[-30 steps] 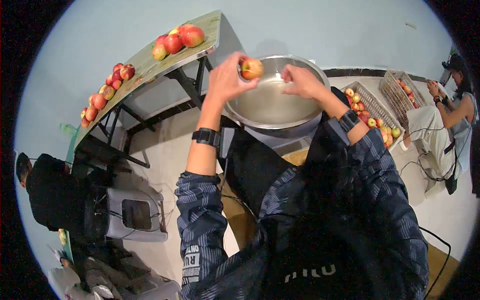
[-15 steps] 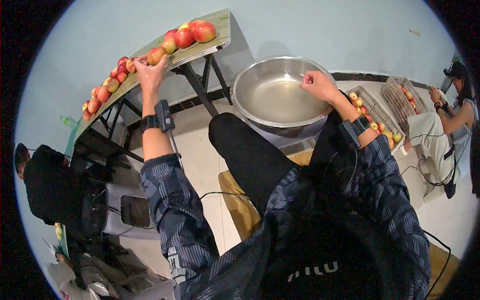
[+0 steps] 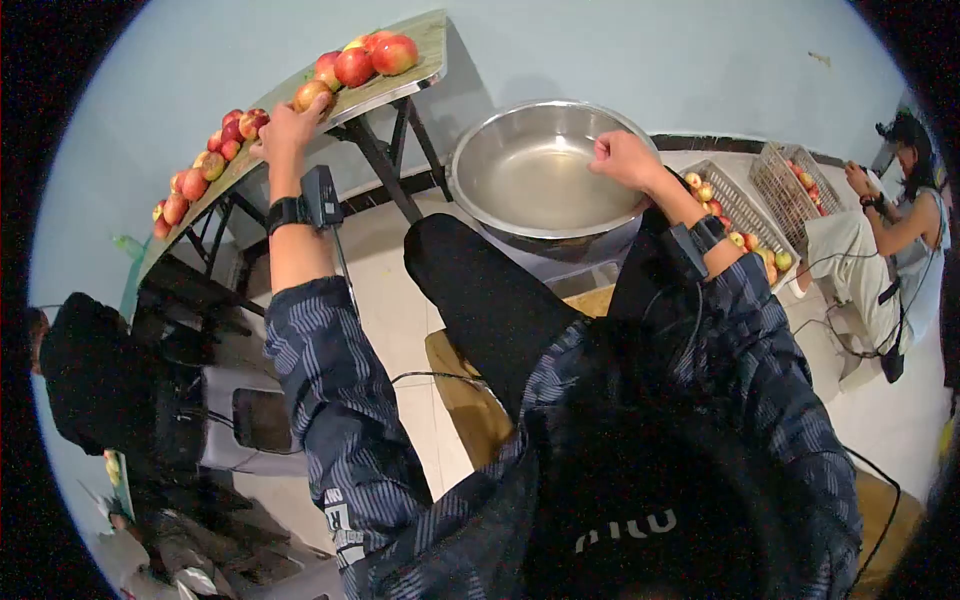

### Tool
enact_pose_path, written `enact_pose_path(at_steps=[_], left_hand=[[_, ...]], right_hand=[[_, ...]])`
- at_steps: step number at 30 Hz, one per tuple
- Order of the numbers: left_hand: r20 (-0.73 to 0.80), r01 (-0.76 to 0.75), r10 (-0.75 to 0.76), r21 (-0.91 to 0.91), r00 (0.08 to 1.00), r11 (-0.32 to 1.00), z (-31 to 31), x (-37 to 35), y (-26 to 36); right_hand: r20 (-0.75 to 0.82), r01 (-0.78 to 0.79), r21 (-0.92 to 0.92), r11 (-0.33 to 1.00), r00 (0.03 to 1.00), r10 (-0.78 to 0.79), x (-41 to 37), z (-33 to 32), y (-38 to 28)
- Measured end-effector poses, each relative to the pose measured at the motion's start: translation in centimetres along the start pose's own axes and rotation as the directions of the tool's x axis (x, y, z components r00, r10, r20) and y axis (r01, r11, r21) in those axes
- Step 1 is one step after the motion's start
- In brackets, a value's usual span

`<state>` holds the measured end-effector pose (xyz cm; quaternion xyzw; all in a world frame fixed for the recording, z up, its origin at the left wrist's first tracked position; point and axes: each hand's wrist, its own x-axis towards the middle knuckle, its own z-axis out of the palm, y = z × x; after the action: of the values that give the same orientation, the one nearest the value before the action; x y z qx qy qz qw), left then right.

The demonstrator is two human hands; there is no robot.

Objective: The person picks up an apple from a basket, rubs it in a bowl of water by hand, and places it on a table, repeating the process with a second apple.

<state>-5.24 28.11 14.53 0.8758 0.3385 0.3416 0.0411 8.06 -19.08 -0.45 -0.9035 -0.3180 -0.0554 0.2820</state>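
An apple (image 3: pixel 311 94) sits at the near edge of the long surface (image 3: pixel 422 45), beside rows of other apples (image 3: pixel 365 58). The left hand (image 3: pixel 288 128) touches it with fingers half spread, though whether it grips cannot be told. The right hand (image 3: pixel 625 160), fingers curled closed, rests on the rim of a steel bowl (image 3: pixel 520 175), near a wire basket (image 3: pixel 732 195) of fruit
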Motion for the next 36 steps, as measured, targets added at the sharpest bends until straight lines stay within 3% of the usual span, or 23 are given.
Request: enact_pose_path(at_steps=[2, 6, 9, 10, 11, 12, 15, 17, 19, 20, 21, 23, 24, 27, 28, 30, 31, 32, 34, 36], left_hand=[[0.140, 0.026, -0.022, -0.029, 0.990, 0.999, 0.6, 1.1, -0.4], [0.171, 0.001, 0.000, -0.006, 0.985, 1.000, 1.6, 1.8, -1.0], [0.101, 0.017, -0.026, 0.097, 0.995, 0.995, 0.8, 1.1, -0.3], [-0.147, -0.038, 0.061, 0.159, 0.987, 0.987, 0.5, 0.2, 0.5], [-0.381, -0.075, 0.158, 0.225, 0.911, 0.972, 0.4, -1.0, 1.4], [-0.585, -0.090, 0.252, 0.291, 0.771, 0.952, 0.0, -2.4, 2.8], [-0.619, -0.492, 0.566, 0.311, 0.544, 0.813, -4.2, -8.7, 9.7], [-0.398, -0.792, 0.723, -0.014, 0.565, 0.611, -2.1, -10.4, 12.8], [-0.171, -0.824, 0.818, -0.272, 0.550, 0.497, 1.3, -13.8, 15.8], [-0.069, -0.851, 0.861, -0.209, 0.505, 0.482, 3.6, -15.4, 16.7], [0.037, -0.877, 0.889, -0.146, 0.457, 0.457, 5.5, -16.7, 17.7], [0.163, -0.830, 0.847, -0.174, 0.507, 0.530, 6.9, -19.7, 18.7], [0.226, -0.802, 0.819, -0.187, 0.528, 0.568, 7.1, -20.8, 19.1], [0.413, -0.646, 0.679, -0.240, 0.607, 0.724, 8.0, -22.0, 19.4], [0.414, -0.611, 0.660, -0.264, 0.627, 0.746, 9.9, -21.9, 18.7], [0.469, -0.579, 0.609, -0.226, 0.640, 0.783, 11.8, -22.2, 17.5], [0.498, -0.561, 0.577, -0.202, 0.647, 0.803, 12.5, -22.3, 16.9], [0.601, -0.582, 0.506, -0.084, 0.618, 0.809, 12.8, -21.8, 16.8], [0.623, -0.567, 0.456, -0.025, 0.635, 0.824, 14.6, -20.5, 16.7], [0.617, -0.557, 0.433, 0.010, 0.657, 0.830, 15.1, -20.8, 16.4]], right_hand=[[-0.010, 0.042, 0.009, 0.999, 0.999, -0.042, 0.2, 0.3, 0.5], [-0.032, 0.076, 0.015, 0.997, 0.997, -0.076, -0.1, 0.5, 0.4], [-0.023, 0.083, 0.001, 0.997, 0.996, -0.083, -0.2, 0.3, 0.1], [-0.044, 0.106, 0.039, 0.994, 0.994, -0.104, -0.1, 0.5, 0.4], [-0.068, 0.129, 0.073, 0.989, 0.990, -0.124, 0.0, 0.7, 0.7], [-0.093, 0.153, 0.104, 0.983, 0.985, -0.144, 0.2, 0.8, 1.0], [-0.120, 0.137, 0.099, 0.986, 0.985, -0.125, 0.3, 0.7, 0.3], [-0.143, 0.198, 0.070, 0.978, 0.972, -0.186, 0.3, 0.7, -0.1], [-0.172, 0.263, 0.064, 0.963, 0.953, -0.249, 0.5, 0.7, -0.4], [-0.056, 0.153, -0.015, 0.988, 0.987, -0.153, 0.2, -0.2, -1.3], [-0.092, 0.274, -0.028, 0.961, 0.957, -0.275, 0.0, -0.4, -1.1], [-0.153, 0.494, -0.069, 0.867, 0.853, -0.499, -0.5, -0.5, -0.1], [-0.006, 0.427, -0.111, 0.897, 0.903, -0.430, -2.6, -2.1, -1.7], [-0.034, 0.330, -0.004, 0.944, 0.943, -0.330, -3.6, -3.8, 1.2], [-0.064, 0.381, -0.069, 0.922, 0.921, -0.385, -3.2, -4.2, 4.9], [-0.158, 0.256, 0.004, 0.967, 0.955, -0.252, -4.7, -5.8, 9.5], [-0.107, 0.187, 0.195, 0.963, 0.980, -0.168, -5.6, -6.5, 13.3], [0.007, 0.112, 0.229, 0.967, 0.993, -0.117, -6.5, -7.2, 17.8], [0.113, -0.181, 0.195, 0.964, 0.980, 0.161, -9.9, -7.9, 25.1], [0.178, -0.463, 0.393, 0.795, 0.886, 0.428, -14.6, -7.7, 32.6]])
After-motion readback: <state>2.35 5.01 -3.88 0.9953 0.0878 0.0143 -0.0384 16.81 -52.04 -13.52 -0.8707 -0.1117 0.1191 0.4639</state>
